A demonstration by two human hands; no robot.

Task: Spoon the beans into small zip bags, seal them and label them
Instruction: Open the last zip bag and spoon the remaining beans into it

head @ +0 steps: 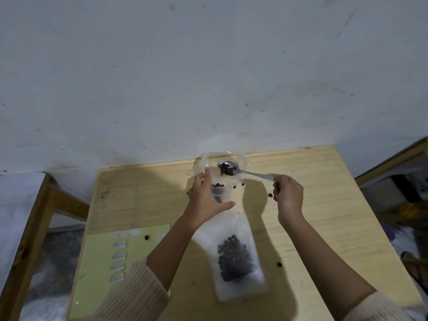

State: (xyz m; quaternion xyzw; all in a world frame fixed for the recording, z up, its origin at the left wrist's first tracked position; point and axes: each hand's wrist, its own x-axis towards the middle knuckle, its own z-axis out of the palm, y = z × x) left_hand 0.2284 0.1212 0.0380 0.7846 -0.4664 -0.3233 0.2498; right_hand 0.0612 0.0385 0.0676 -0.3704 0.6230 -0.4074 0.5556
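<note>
At the surface's (324, 205) 12 o'clock edge, by the wall, stands an open plastic bag (240, 158). A spoon (252, 174) carrying beans (225, 169) hangs over its mouth. The handle runs toward 3 o'clock into the right hand (288, 195). The left hand (206, 200) holds the bag's 7 o'clock side. A filled zip bag (234, 258) lies flat at 6 o'clock and a label sheet (99, 262) at 8 o'clock, with loose beans (279, 264) scattered about.
</note>
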